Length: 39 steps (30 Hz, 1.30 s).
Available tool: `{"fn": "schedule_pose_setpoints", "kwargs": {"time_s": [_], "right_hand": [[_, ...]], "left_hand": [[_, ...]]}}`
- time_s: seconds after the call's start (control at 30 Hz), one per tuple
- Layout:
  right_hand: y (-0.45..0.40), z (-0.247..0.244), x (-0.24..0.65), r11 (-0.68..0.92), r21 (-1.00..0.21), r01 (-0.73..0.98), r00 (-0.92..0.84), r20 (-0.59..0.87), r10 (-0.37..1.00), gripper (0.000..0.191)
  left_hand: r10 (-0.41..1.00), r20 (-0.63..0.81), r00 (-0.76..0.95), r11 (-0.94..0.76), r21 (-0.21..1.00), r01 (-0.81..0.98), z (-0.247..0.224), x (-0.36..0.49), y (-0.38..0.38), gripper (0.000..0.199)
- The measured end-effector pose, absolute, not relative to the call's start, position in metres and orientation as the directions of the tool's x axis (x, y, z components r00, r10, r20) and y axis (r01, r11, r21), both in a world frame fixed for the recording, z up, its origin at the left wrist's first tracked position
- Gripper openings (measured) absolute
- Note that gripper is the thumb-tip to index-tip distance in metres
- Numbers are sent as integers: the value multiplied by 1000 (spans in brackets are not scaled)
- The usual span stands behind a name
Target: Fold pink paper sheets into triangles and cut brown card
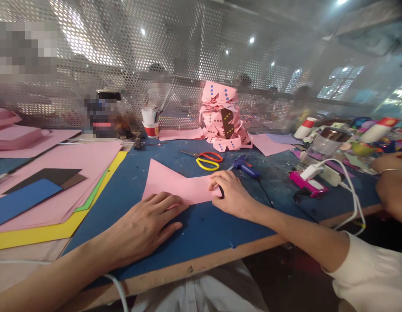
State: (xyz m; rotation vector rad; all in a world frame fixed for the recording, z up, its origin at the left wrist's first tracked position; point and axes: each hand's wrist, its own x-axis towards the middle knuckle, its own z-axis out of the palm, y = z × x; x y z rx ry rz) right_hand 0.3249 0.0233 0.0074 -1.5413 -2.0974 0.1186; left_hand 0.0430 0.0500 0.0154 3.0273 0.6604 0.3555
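A cut piece of pink paper [170,184], with a pointed upper left corner, lies on the blue tabletop before me. My left hand [152,216] rests flat over its lower left edge, fingers stretched out and thumb apart. At the paper's right end, my right hand [230,193] has its fingers curled and thumb bent in, gripping that end. Something small and dark shows between thumb and fingers; I cannot make out what it is. Just beyond the paper lie scissors [207,160] with red and yellow handles, and a blue glue gun [244,167].
Behind stands a stack of folded pink paper pieces [220,117]. Coloured sheets [100,169] cover the left side, beside a paper cup [151,129]. On the right are a magenta power strip [306,184], a white cable [353,190] and another person's arm [394,186].
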Motion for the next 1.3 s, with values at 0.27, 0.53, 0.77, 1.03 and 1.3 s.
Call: {"fn": "schedule_pose_setpoints", "kwargs": {"time_s": [0.27,0.53,0.77,1.03,1.3], "right_hand": [[24,3,336,347,-396,850,-209,351,913,25],[28,-2,344,399,-424,813,-236,387,891,29],[22,3,340,484,-360,798,-270,503,821,34],[15,10,326,695,-177,697,-552,487,677,22],[16,8,328,703,-147,696,-586,450,674,19]], "left_hand": [[416,218,883,-909,73,410,15,44,50,40],[431,210,877,-902,80,424,16,44,50,39],[422,201,884,-906,73,417,14,43,51,39],[417,192,888,-909,65,413,17,48,51,38],[416,183,891,-909,42,416,23,60,53,31]]}}
